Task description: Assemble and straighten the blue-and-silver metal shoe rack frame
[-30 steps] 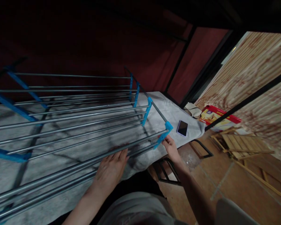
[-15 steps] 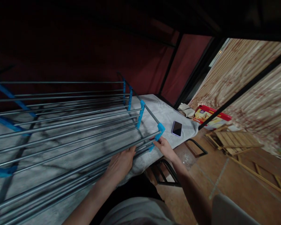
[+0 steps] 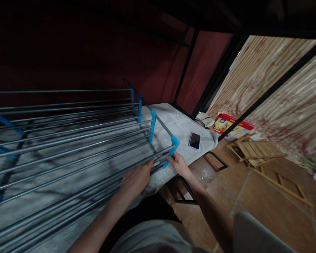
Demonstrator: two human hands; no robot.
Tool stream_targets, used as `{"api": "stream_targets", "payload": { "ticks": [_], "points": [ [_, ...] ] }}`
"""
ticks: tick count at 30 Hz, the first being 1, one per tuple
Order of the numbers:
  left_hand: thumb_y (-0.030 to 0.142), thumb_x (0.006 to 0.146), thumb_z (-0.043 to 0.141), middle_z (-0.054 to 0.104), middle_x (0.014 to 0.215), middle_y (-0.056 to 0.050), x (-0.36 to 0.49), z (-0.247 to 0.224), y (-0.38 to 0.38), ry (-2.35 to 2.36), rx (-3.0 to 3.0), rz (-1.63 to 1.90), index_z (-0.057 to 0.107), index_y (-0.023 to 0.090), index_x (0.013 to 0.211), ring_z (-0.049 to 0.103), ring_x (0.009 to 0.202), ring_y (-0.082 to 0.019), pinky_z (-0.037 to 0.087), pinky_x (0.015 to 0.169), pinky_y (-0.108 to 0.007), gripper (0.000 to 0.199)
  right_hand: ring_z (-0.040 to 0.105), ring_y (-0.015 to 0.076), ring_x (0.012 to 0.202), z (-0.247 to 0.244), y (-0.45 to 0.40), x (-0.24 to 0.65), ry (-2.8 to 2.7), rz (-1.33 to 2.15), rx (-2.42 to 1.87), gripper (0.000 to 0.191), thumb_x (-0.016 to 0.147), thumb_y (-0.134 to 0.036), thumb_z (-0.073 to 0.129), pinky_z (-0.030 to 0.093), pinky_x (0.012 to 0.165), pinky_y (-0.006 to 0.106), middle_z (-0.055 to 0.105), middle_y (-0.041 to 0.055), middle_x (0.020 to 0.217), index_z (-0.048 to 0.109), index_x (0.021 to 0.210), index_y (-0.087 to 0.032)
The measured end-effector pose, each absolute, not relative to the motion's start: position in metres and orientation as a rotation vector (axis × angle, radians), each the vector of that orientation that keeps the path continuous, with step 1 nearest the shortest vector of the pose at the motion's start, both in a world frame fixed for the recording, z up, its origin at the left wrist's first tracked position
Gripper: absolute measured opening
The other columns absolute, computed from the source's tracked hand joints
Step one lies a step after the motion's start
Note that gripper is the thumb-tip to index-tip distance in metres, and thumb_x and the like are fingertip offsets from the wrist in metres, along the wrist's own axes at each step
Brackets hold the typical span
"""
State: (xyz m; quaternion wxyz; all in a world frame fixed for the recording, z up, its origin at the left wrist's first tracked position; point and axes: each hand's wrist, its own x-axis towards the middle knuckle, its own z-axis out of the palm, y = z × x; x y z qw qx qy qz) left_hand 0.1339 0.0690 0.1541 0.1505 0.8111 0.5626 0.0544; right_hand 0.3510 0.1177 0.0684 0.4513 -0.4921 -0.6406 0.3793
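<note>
A rack of grey metal rods with blue plastic joints lies across a bed-like surface with a grey cloth. My left hand is wrapped round the nearest rods, a little short of their right end; its fingertips are partly hidden behind them. At the rack's near right corner, my right hand has its fingers closed on the blue corner joint. Both hands touch the rack close together.
A phone lies on the cloth right of the rack. Beyond the edge are a red and yellow box, a folded wooden chair on the tiled floor, and a black metal frame. Black posts stand behind.
The view has shifted slightly, so the rack, phone and floor items appear a little further left. Both hands keep their places on the rack.
</note>
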Motion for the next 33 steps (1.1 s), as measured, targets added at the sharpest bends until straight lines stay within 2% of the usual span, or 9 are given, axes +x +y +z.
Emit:
{"api": "stream_targets", "payload": {
  "ticks": [4,12,19,27,33],
  "points": [
    [0.019,0.099,0.03,0.065,0.131,-0.013,0.134,0.146,0.068,1.623,2.371,0.181,0.05,0.028,0.14,0.069,0.107,-0.03,0.055,0.089,-0.047,0.047,0.062,0.0227,0.091,0.07,0.116,0.35,-1.61,0.897,-1.253,0.023,0.087,-0.038,0.054,0.05,0.086,0.035,0.068,0.0017,0.088,0.062,0.103,-0.023],
    [0.013,0.096,0.03,0.063,0.134,-0.012,0.133,0.142,0.068,1.612,2.375,0.169,0.046,0.028,0.144,0.068,0.109,-0.029,0.056,0.089,-0.047,0.052,0.061,0.0224,0.086,0.072,0.109,0.344,-1.613,0.776,-1.337,0.022,0.088,-0.034,0.051,0.049,0.079,0.033,0.068,0.0038,0.094,0.061,0.105,-0.024],
    [0.009,0.094,0.031,0.061,0.138,-0.009,0.134,0.141,0.067,1.61,2.404,0.165,0.048,0.027,0.142,0.065,0.116,-0.026,0.054,0.095,-0.041,0.054,0.062,0.0233,0.088,0.073,0.109,0.342,-1.624,0.758,-1.366,0.023,0.087,-0.029,0.048,0.049,0.081,0.034,0.069,0.0057,0.097,0.06,0.106,-0.022],
    [0.011,0.094,0.033,0.061,0.138,-0.01,0.138,0.146,0.068,1.638,2.388,0.104,0.047,0.024,0.143,0.065,0.115,-0.028,0.054,0.095,-0.043,0.053,0.061,0.02,0.08,0.077,0.108,0.341,-1.668,0.691,-1.383,0.023,0.088,-0.027,0.046,0.049,0.076,0.031,0.069,0.006,0.096,0.059,0.105,-0.019],
    [0.018,0.098,0.03,0.068,0.127,-0.01,0.138,0.147,0.071,1.629,2.342,0.123,0.051,0.027,0.139,0.07,0.105,-0.03,0.056,0.088,-0.046,0.047,0.063,0.0205,0.083,0.075,0.108,0.342,-1.668,0.695,-1.37,0.023,0.088,-0.027,0.046,0.05,0.078,0.031,0.069,0.0062,0.097,0.059,0.107,-0.02]
  ]
}}
